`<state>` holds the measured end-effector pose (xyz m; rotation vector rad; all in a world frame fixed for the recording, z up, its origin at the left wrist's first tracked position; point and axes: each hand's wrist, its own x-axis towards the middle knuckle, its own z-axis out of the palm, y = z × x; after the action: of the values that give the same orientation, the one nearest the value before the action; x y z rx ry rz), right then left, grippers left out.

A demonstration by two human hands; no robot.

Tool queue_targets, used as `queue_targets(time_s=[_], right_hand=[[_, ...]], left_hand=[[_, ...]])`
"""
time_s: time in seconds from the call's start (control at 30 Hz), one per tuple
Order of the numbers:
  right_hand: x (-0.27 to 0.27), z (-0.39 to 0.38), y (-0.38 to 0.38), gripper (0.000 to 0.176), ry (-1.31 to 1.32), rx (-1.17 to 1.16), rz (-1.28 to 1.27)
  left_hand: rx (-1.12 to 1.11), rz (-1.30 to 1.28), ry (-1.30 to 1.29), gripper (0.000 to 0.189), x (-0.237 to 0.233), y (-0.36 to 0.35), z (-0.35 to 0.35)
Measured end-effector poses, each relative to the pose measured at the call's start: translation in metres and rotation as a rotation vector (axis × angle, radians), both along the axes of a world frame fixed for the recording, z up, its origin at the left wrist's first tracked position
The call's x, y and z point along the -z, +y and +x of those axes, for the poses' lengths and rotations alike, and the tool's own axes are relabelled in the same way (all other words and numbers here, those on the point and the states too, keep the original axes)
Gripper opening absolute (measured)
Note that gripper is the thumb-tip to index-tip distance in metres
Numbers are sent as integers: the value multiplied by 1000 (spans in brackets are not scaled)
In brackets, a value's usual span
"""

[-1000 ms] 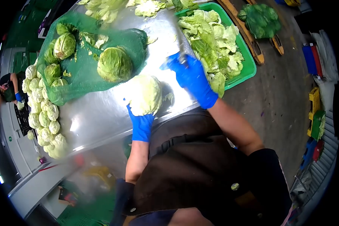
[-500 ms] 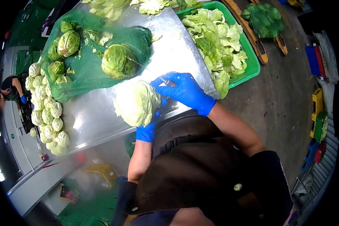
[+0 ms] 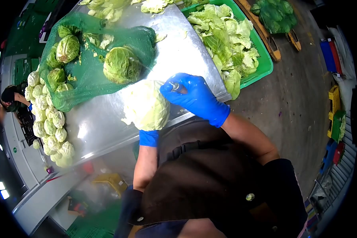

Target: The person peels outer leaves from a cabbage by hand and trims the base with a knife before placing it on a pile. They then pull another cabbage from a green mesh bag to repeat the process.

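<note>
head view — cabbage pile (image 3: 49, 123), then green net (image 3: 89, 83); pale cabbage (image 3: 144, 107) over the metal table (image 3: 103, 121), left hand (image 3: 148, 138) beneath, fingers hidden, state can't be told — right hand (image 3: 194, 95) touching it, fingers curled round a tool handle (image 3: 176, 86); leaf-filled green crate (image 3: 263, 63) beyond.

one blue-gloved left hand (image 3: 148, 138), one blue-gloved right hand (image 3: 194, 98), one metal-ended tool (image 3: 176, 86), one pale round held cabbage (image 3: 144, 107), one silvery metal table (image 3: 103, 117), one green plastic tub (image 3: 268, 66), two green mesh sacks (image 3: 92, 77), over a dozen small pale cabbages (image 3: 49, 126).

Pale green cabbage (image 3: 146, 107), vivid green crate (image 3: 265, 65)
</note>
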<state>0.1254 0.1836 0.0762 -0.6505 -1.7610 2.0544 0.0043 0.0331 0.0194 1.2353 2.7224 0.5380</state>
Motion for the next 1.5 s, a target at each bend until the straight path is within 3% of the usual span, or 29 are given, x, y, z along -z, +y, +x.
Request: queue_targets(time_s=[0.07, 0.17, 0.27, 0.4, 0.5, 0.63, 0.87, 0.93, 1.03, 1.07, 1.1, 1.2, 1.23, 1.27, 1.33, 1.37, 1.43, 1.5], right_hand=[[6, -1, 0, 17, 113, 17, -169], [12, -1, 9, 19, 5, 77, -192], [14, -4, 9, 22, 176, 54, -147], [-3, -4, 23, 22, -75, -89, 83], [12, -9, 26, 23, 81, -82, -256], [-6, -3, 36, 19, -121, -115, -352], [-26, 12, 35, 23, -9, -254, -607], [-29, 16, 36, 24, 6, -264, -640], [-25, 23, 48, 17, 118, -122, -702], [-14, 27, 57, 17, 163, -53, -801], [-10, 26, 63, 28, 159, 104, -715], [39, 9, 57, 45, 157, 268, 45], [63, 8, 49, 58, 79, 127, -12], [50, 6, 35, 67, -97, 36, -68], [30, 5, 15, 56, -219, -54, -306], [34, 2, 10, 49, -134, -10, -282], [45, 1, 3, 36, 33, 79, -233], [43, 9, 10, 24, 79, 57, -219]], left_hand=[[-30, 44, -182, 57, -16, 12, -2], [-24, 97, -255, 57, -17, 18, -5], [-16, 123, -280, 56, -14, 22, -6], [-13, 146, -301, 56, -13, 23, -8], [-8, 164, -305, 55, -12, 23, -8], [2, 199, -264, 55, -7, 18, -9], [12, 280, -180, 54, 6, 9, -6], [-74, 402, -577, 58, 12, 3, -7], [-425, 1186, -1925, 67, 14, 1, -10], [-485, 1182, -1907, 70, 12, 3, -10], [-543, 1176, -1890, 72, 9, 5, -8], [-583, 1196, -1942, 72, 9, 4, -5], [-573, 1209, -1976, 71, 9, 4, -4], [-503, 1166, -1888, 70, 5, 5, -1], [-377, 1140, -1819, 67, -3, 6, 4], [-319, 1157, -1839, 64, -5, 5, 5], [-207, 1306, -2110, 56, 6, -1, 1], [-130, 971, -1508, 54, 15, -4, 6]])
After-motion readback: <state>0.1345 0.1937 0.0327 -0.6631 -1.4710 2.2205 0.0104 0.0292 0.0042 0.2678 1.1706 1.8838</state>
